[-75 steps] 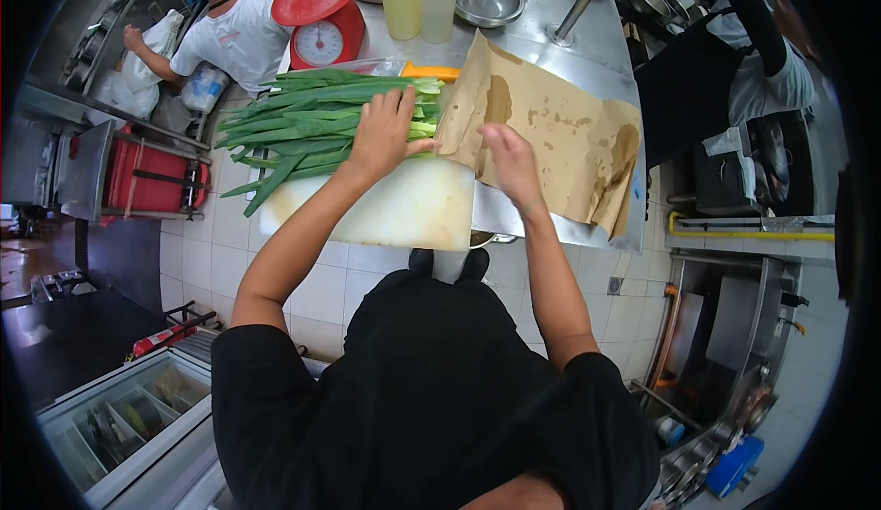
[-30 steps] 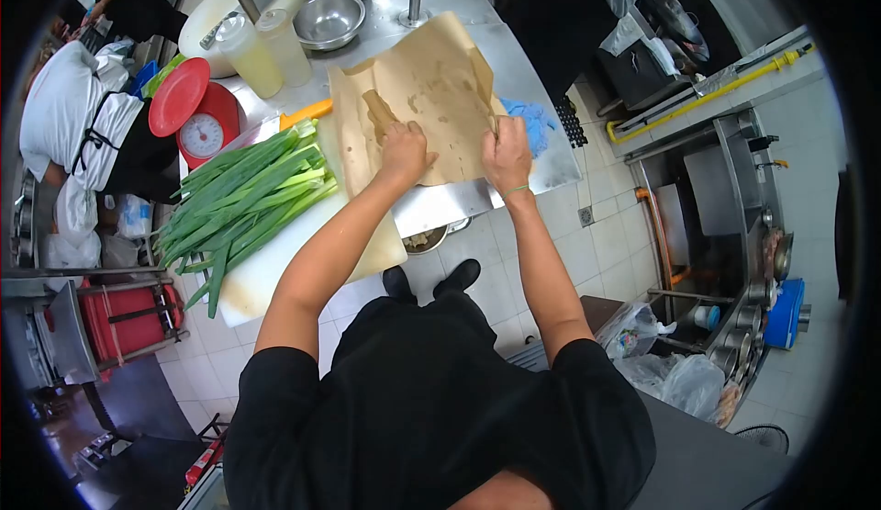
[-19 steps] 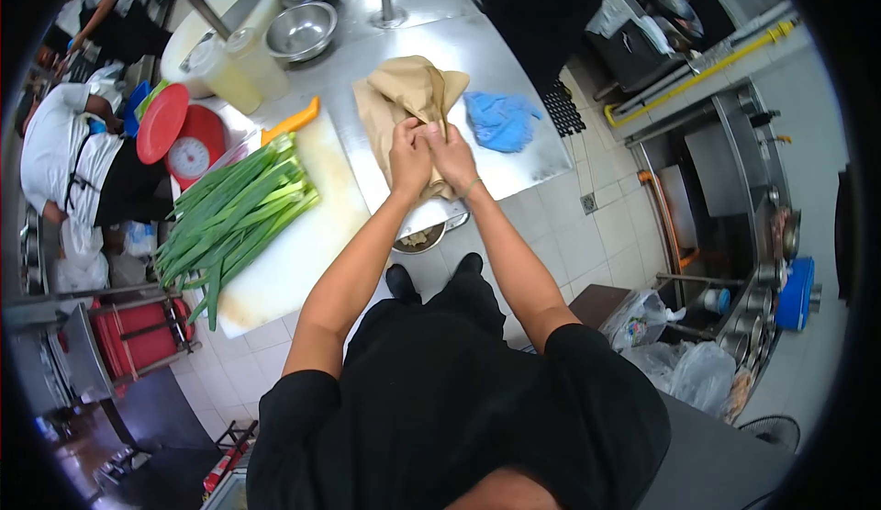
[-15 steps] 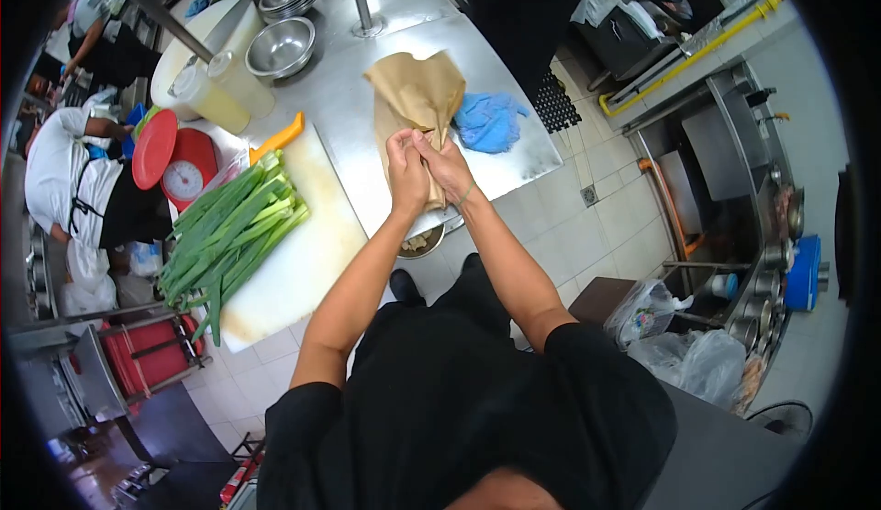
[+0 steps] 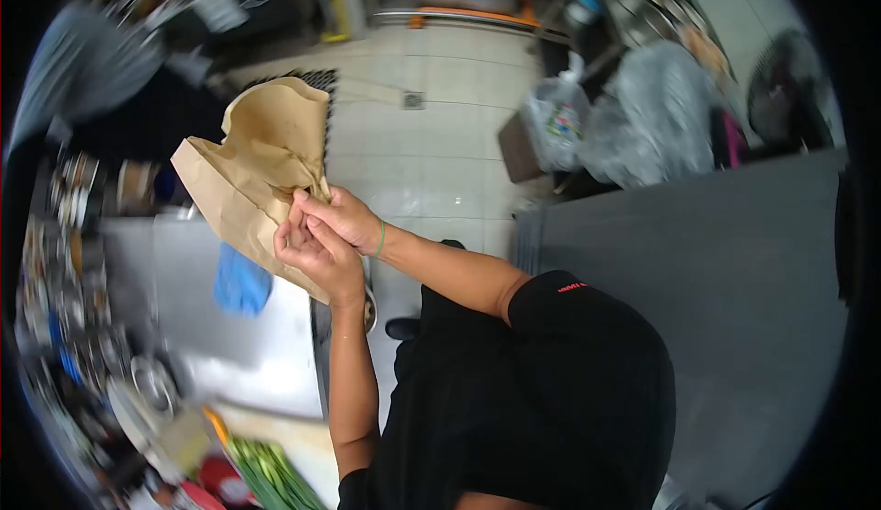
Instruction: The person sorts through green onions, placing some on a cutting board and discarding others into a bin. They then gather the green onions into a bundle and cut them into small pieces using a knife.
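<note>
A crumpled brown paper bag point(image 5: 234, 189) hangs in front of me, tilted, with its wide end spread toward the upper left. My left hand point(image 5: 321, 257) has its fingers curled at the near side of the bag. Against it, my right hand point(image 5: 351, 221), with a green band at the wrist, pinches the gathered paper. The two hands touch, and their fingers partly hide the grip. Below the bag, a blue cloth point(image 5: 241, 282) lies on the steel table point(image 5: 184, 276).
Green onions point(image 5: 275, 473) and an orange-handled knife point(image 5: 217, 425) lie on the white cutting board point(image 5: 298, 427). A grey counter point(image 5: 707, 326) is at my right. Clear plastic bags point(image 5: 656, 111), a brown bin point(image 5: 520, 149) and a fan point(image 5: 789, 97) stand beyond it.
My view has swung to the right, away from the table. Both hands have carried the paper bag along, off the tabletop and past its edge. The table and green onions now sit lower left.
</note>
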A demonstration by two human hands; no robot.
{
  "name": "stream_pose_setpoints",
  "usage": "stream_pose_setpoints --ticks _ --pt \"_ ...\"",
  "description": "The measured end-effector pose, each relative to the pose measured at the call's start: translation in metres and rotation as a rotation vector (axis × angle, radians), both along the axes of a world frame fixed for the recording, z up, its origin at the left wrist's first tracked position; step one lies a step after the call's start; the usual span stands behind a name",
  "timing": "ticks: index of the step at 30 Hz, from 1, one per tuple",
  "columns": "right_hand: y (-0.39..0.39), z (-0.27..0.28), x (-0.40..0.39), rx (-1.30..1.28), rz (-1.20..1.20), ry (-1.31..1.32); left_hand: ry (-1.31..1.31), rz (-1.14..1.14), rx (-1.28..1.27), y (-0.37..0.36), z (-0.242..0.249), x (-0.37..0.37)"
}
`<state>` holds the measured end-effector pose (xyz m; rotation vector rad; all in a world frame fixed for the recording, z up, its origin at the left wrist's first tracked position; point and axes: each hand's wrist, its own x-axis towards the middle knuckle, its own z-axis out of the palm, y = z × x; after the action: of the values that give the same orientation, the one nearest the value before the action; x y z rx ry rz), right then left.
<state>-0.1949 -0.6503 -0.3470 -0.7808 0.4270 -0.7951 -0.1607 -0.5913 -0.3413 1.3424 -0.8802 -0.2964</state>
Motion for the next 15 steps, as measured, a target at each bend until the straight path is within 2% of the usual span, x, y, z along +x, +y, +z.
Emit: stream_pose_setpoints --ticks 2,4,6,7,8,9,11,12,14,15 --pt "-0.045 -0.013 -0.058 0.15 -0.144 0.071 -0.006 -0.154 0.029 -0.048 -0.016 -0.043" --pt "-0.087 -0.024 -0.11 0.197 -0.529 0.243 0.003 -0.342 0.046 -0.086 -0.044 -0.089" --pt "-0.143 -0.085 -0.185 0.06 -0.836 0.428 -0.027 -0.54 0.078 -0.112 -0.07 -0.141" --pt "-0.17 -0.099 -0.236 0.056 -0.896 0.814 -0.08 -0.622 0.116 -0.117 -0.077 -0.164" --pt "-0.199 -0.137 -0.281 -0.239 -1.191 1.046 -0.099 -0.71 0.202 -0.122 -0.078 -0.179" --pt "-0.22 -0.16 -0.331 -0.164 -1.155 1.489 -0.122 -0.793 0.284 -0.127 -0.08 -0.19" --pt "-0.255 -0.161 -0.408 0.179 -1.068 1.793 -0.154 -0.947 0.407 -0.136 -0.125 -0.198" --pt "-0.265 -0.177 -0.444 0.105 -1.077 1.855 -0.246 -1.017 0.438 -0.138 -0.153 -0.194" --pt "-0.279 -0.226 -0.502 0.003 -1.049 1.981 -0.189 -1.129 0.737 -0.13 -0.204 -0.175" --pt "-0.287 -0.25 -0.523 -0.023 -1.018 2.042 -0.3 -1.162 0.894 -0.127 -0.226 -0.161"
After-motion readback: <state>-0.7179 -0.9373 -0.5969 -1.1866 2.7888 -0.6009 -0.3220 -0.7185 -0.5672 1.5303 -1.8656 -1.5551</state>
